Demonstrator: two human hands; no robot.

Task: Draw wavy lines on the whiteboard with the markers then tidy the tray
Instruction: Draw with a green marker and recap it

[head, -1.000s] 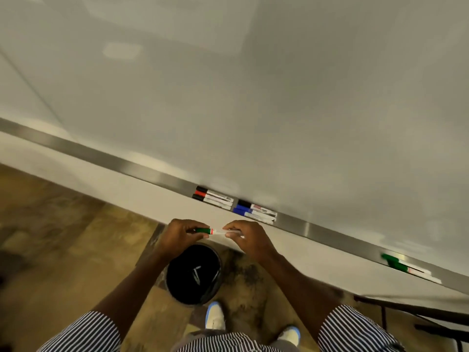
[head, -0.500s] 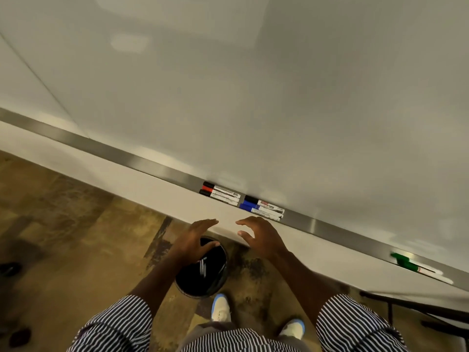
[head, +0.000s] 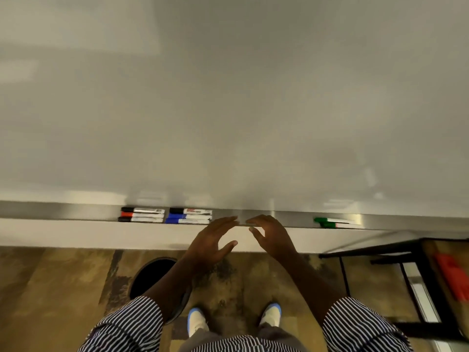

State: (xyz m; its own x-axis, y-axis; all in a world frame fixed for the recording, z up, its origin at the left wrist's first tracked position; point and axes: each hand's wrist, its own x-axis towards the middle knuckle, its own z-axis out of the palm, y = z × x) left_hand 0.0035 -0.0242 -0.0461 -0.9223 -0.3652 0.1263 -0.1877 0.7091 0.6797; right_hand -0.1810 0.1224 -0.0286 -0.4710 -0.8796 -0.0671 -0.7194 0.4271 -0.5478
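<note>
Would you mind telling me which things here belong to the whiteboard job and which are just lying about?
Belong to the job:
whiteboard
marker tray
black and red markers
blue and black markers
green markers
left hand and right hand, both empty

Lying about:
black bin
dark-framed table
red object on the table

The person wears a shirt with navy-and-white striped sleeves (head: 127, 326). The forearms are bare. The shoes (head: 196, 321) are white with blue trim.
</note>
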